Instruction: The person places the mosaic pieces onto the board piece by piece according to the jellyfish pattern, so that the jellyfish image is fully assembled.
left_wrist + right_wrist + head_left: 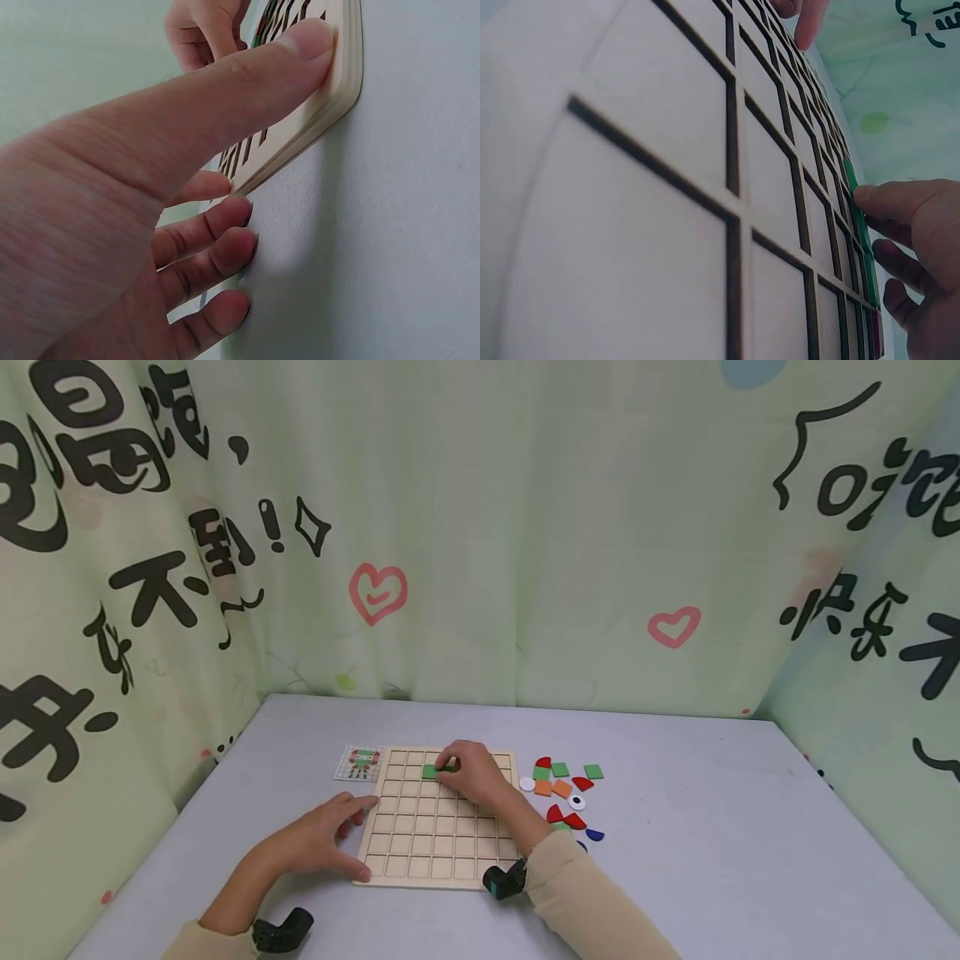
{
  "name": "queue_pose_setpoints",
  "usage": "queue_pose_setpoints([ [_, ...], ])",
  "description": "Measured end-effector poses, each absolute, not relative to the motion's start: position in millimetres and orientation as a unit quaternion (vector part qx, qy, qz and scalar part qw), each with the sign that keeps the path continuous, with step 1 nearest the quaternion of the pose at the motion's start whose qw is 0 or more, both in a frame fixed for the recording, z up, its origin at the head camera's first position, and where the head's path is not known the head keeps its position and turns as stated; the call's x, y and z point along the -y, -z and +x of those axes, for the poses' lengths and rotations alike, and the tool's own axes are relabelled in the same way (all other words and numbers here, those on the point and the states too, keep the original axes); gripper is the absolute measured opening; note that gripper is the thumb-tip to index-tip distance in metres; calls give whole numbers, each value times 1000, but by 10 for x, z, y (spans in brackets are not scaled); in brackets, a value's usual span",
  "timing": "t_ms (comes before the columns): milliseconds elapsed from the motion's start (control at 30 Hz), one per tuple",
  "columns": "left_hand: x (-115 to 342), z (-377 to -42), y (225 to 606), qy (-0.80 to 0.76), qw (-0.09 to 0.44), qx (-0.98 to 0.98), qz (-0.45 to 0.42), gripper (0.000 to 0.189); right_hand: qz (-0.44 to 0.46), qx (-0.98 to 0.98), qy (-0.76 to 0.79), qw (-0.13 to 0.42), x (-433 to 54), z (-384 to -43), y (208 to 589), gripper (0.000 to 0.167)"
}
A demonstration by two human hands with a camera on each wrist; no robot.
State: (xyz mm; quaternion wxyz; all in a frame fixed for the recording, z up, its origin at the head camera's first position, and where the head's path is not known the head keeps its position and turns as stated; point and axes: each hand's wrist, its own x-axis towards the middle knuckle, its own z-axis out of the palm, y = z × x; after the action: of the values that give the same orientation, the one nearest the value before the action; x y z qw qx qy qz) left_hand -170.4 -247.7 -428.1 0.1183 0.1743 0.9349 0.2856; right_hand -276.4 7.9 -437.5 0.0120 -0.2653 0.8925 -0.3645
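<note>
The green tiles [430,772] sit in the gridded board's far rows, under the right hand [471,774]; its fingertips touch them, though whether they pinch or press I cannot tell. They look light, stiff and smooth, perhaps slippery, so best taken by opposite edges. The board [423,844] seems rigid pale wood with rounded corners and raised ridges; at its near corner the left hand [318,837] rests, fingers spread, thumb on the rim. Right of the right hand lie flat red wedges [574,821], orange squares [562,789] and white discs [527,784].
</note>
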Motion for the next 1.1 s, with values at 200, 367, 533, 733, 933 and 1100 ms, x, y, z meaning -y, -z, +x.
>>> queue_pose_setpoints([
  [200,2466,-1704,4272,-291,122,-933,174,97,-276,-891,361,7,-58,-2770,4365,6],
  [367,2472,-1708,4280,-284,118,-935,177,97,-277,-892,356,15,-52,-2765,4365,7],
  [533,2475,-1711,4288,-287,117,-933,181,97,-274,-888,368,31,-80,-2752,4359,9],
  [733,2470,-1708,4292,-285,117,-934,181,97,-263,-885,382,37,-150,-2739,4346,11],
  [933,2476,-1698,4291,-286,117,-934,181,97,-256,-886,386,29,-257,-2727,4361,11],
  [1100,2486,-1700,4296,-281,114,-936,180,97,-241,-888,391,22,-387,-2692,4355,11],
])
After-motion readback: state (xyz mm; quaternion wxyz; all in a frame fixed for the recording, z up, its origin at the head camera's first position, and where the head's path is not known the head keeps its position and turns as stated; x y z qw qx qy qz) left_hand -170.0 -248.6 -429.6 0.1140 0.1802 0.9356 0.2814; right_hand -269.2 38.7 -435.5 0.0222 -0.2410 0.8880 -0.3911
